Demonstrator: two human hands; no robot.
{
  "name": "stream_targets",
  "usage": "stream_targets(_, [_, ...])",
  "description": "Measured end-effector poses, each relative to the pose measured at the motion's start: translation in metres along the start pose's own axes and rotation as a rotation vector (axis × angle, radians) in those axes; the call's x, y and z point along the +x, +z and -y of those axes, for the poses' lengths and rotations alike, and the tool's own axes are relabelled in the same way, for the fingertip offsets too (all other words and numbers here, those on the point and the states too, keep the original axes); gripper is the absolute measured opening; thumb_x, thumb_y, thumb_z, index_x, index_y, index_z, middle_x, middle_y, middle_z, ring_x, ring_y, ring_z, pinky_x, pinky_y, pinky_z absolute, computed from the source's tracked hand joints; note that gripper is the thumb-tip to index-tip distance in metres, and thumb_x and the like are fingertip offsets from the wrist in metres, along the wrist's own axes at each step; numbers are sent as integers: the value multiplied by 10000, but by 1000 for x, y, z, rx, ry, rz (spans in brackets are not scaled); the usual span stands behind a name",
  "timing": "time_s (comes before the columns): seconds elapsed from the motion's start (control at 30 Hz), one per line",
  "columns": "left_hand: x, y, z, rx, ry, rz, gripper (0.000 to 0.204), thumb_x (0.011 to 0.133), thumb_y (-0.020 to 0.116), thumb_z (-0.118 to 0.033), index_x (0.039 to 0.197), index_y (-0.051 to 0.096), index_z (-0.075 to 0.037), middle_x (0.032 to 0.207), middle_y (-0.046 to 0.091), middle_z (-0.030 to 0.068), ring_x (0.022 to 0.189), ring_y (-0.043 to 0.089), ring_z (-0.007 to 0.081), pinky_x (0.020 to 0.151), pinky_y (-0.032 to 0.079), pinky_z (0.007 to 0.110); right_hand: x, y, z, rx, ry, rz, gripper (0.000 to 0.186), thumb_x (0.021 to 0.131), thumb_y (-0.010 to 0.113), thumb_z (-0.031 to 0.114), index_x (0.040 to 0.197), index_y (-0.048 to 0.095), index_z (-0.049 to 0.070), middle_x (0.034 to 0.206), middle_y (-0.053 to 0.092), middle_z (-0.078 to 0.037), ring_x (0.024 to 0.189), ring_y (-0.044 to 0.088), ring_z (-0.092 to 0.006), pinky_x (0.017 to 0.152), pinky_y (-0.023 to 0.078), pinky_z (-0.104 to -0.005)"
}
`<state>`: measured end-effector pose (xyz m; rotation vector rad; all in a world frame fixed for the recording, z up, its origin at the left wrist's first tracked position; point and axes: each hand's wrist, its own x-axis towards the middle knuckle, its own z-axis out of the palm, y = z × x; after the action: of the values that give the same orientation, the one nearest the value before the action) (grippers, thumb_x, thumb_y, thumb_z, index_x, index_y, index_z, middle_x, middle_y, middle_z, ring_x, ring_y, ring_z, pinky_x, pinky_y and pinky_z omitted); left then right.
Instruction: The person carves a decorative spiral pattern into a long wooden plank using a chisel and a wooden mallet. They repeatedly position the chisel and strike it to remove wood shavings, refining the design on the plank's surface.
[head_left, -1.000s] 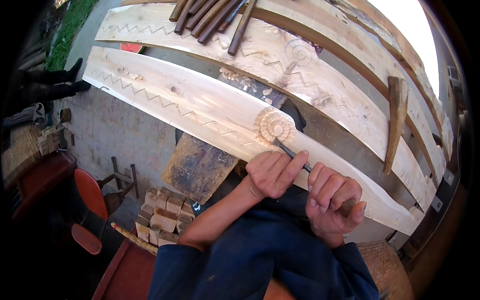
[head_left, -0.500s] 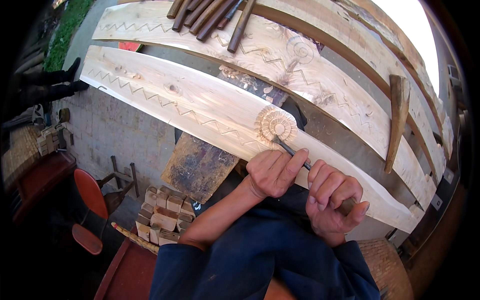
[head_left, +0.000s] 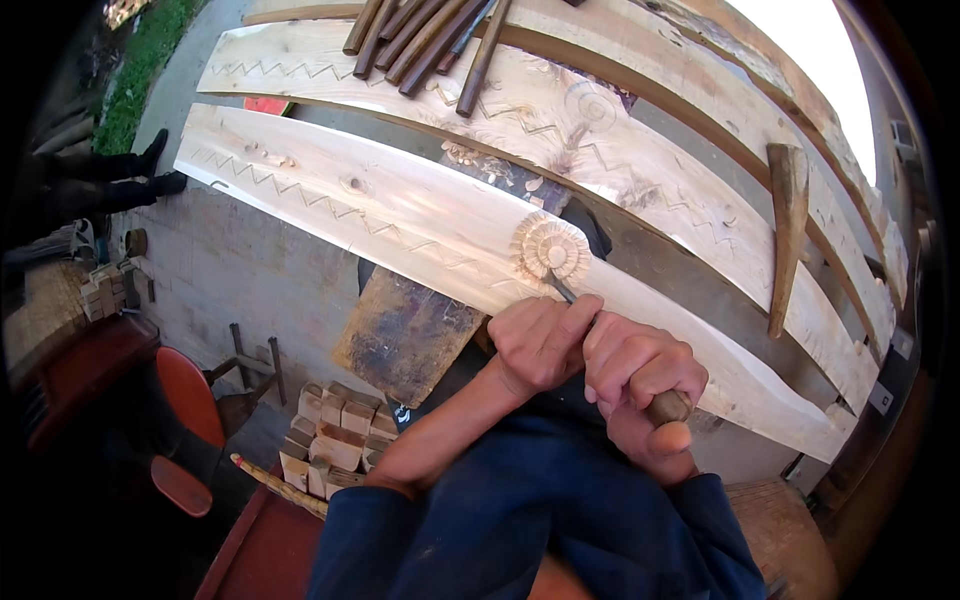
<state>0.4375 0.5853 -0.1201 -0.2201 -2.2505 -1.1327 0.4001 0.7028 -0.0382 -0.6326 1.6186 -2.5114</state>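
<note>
A long pale wooden board lies across in front of me, with a zigzag line cut along its left part. On it is a round carved rosette with petal-like rings. The dark steel blade of a carving gouge has its tip at the rosette's lower middle. My left hand is closed round the blade low down, close to the board. Behind it, my right hand wraps the gouge's wooden handle, whose rounded end shows beside the thumb.
Beyond lies a second zigzag-carved board bearing several wood-handled tools and a wooden mallet. More planks are farther back. Below left are a stained wooden block, stacked small wood blocks and a red chair. Someone's dark-clad legs show at far left.
My right hand has moved left, up against my left hand, and its fingers have closed more tightly on the handle. The whole view has shifted slightly. The gouge tip stays at the rosette.
</note>
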Motion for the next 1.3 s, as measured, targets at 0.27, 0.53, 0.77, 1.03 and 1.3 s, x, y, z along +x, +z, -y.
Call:
stream_targets(0.27, [3, -36, 5, 43, -77, 51, 390, 958, 748, -296, 1163, 756, 35, 892, 695, 100, 829, 694, 255, 741, 524, 389, 25, 57, -13, -615, -306, 255, 591, 868, 868, 520, 1094, 589, 51, 758, 632, -41, 606, 663, -214, 539, 510, -342])
stream_targets(0.53, [-7, -30, 15, 64, -606, -93, 352, 1107, 700, -396, 1193, 650, -58, 1119, 743, 77, 1067, 695, 203, 1032, 518, 349, 48, 107, -68, -598, -117, 431, 593, 893, 839, 515, 1006, 478, 58, 730, 637, -143, 616, 725, -375, 500, 572, -456])
stream_targets(0.77, [-10, -35, 20, -166, -889, -54, 290, 1005, 841, -287, 1187, 728, -92, 1094, 798, 38, 1024, 711, 127, 1023, 524, 295, 56, 97, -75, -672, -236, 367, 491, 935, 830, 462, 912, 523, 79, 706, 571, -100, 558, 682, -295, 517, 552, -422])
stream_targets(1.03, [-22, -39, 36, -135, -893, 34, 331, 935, 903, -356, 1177, 856, -136, 1092, 841, -9, 941, 739, 62, 967, 546, 241, 57, 101, -84, -751, -215, 349, 490, 918, 845, 444, 863, 523, 79, 672, 581, -92, 509, 660, -281, 477, 546, -415])
stream_targets(1.3, [-5, -35, 21, -150, -960, 28, 206, 1010, 833, -260, 1063, 789, -66, 1019, 811, 56, 986, 735, 153, 1047, 528, 315, 56, 101, -90, -737, -218, 346, 493, 913, 849, 442, 859, 521, 78, 664, 587, -92, 504, 657, -277, 472, 547, -416])
